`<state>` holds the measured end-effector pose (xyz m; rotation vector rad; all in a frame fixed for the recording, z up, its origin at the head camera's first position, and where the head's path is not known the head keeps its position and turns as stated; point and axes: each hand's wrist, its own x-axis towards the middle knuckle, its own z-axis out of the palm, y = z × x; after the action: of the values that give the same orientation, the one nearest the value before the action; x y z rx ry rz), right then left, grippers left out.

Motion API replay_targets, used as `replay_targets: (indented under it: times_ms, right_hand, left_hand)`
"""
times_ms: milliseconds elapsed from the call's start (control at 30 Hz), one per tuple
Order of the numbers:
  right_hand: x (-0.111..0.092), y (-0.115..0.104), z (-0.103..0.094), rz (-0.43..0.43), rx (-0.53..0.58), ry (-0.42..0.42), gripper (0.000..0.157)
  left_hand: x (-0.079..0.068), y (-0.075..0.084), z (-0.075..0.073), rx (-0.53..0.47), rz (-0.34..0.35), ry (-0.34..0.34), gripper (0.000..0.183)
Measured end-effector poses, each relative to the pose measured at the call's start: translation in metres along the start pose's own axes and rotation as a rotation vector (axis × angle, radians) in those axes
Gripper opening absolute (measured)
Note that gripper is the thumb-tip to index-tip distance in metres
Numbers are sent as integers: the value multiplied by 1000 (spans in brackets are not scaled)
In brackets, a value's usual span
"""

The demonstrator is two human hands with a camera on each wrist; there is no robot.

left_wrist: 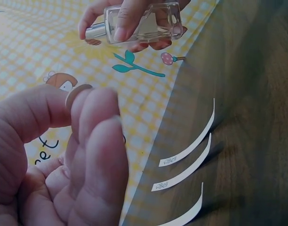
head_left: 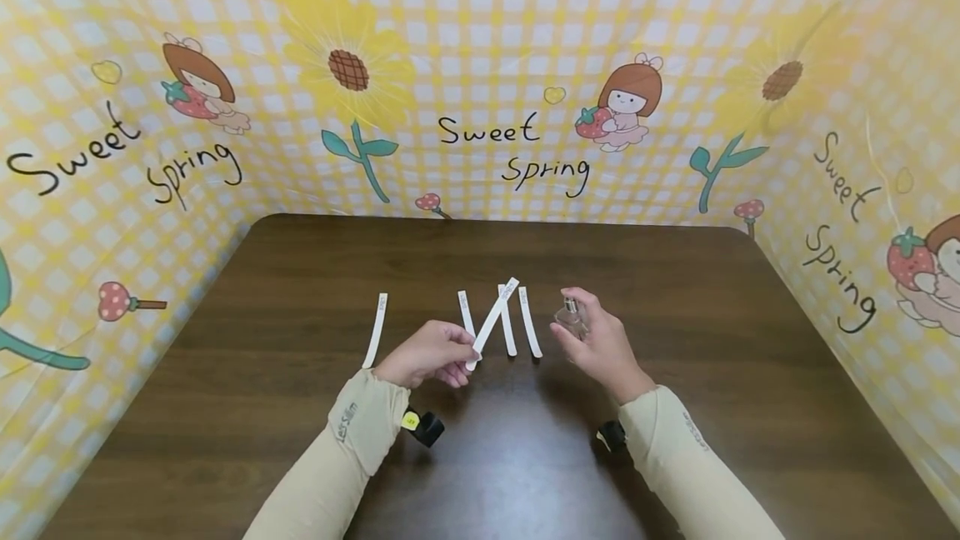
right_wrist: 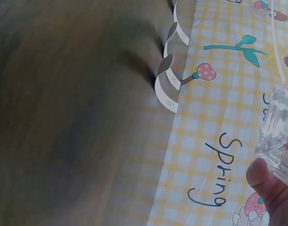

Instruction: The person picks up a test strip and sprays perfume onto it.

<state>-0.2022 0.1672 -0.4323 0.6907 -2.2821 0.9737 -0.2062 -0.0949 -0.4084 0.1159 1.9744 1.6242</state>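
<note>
My left hand (head_left: 431, 352) pinches the lower end of a white perfume test strip (head_left: 495, 319), which slants up to the right over the strips on the table. In the left wrist view only the edge of that strip (left_wrist: 76, 96) shows between thumb and fingers. My right hand (head_left: 603, 348) holds a clear glass perfume bottle (head_left: 572, 321), one finger at its silver spray top (left_wrist: 95, 31). The bottle is to the right of the held strip and apart from it. At the right wrist view's edge, the bottle (right_wrist: 278, 127) is partly cut off.
Several curved white strips lie on the dark wooden table (head_left: 300, 273): one strip (head_left: 377, 327) at the left, another strip (head_left: 465, 307) behind my left hand, and a strip (head_left: 531, 323) nearest the bottle. A yellow checked cloth (head_left: 480, 48) surrounds the table's back and sides.
</note>
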Motion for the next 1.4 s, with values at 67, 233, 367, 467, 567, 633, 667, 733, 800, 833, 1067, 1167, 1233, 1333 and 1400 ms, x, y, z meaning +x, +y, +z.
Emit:
replay_targets:
  times_ms: [67, 233, 367, 467, 567, 633, 667, 733, 800, 833, 1067, 1167, 1233, 1333, 1400]
  right_hand:
    - [2, 0, 2, -8, 8, 2, 59]
    - [7, -4, 3, -1, 19, -9, 56]
    - [7, -10, 4, -16, 15, -58, 57]
    - [6, -15, 6, -34, -12, -101, 57]
    - [5, -19, 7, -46, -27, -130, 56]
    - [5, -21, 9, -63, -23, -141, 56]
    - [5, -22, 10, -76, -17, -145, 56]
    - [6, -24, 11, -106, 4, -150, 56]
    - [7, -25, 12, -133, 28, -153, 56]
    - [7, -25, 13, -141, 40, -155, 56]
    - [9, -23, 14, -152, 103, -175, 58]
    - [9, -23, 14, -130, 126, -182, 57]
    - [8, -23, 14, -107, 137, -190, 56]
    - [7, -23, 15, -89, 139, -190, 57]
    - [7, -23, 14, -82, 147, -189, 57]
  left_hand:
    - [-1, 1, -1, -2, -1, -1, 9]
    - [-2, 3, -1, -14, -9, 0, 12]
    - [-1, 3, -1, -25, 0, 8, 16]
    - [0, 3, -1, -33, 9, 18, 15]
    - [1, 3, 0, -31, 2, 26, 15]
    - [1, 3, 1, -29, -2, 30, 17]
    - [1, 2, 1, -28, -4, 30, 18]
    - [1, 2, 2, -30, -3, 30, 21]
    - [2, 3, 3, -31, -3, 28, 22]
    - [2, 3, 3, -33, -3, 28, 23]
    - [4, 4, 7, -37, -7, 17, 22]
    - [4, 5, 8, -32, -2, 14, 20]
    - [3, 5, 9, -28, -1, 16, 18]
    - [3, 4, 6, -17, 1, 26, 19]
    - [3, 3, 4, -22, 4, 36, 20]
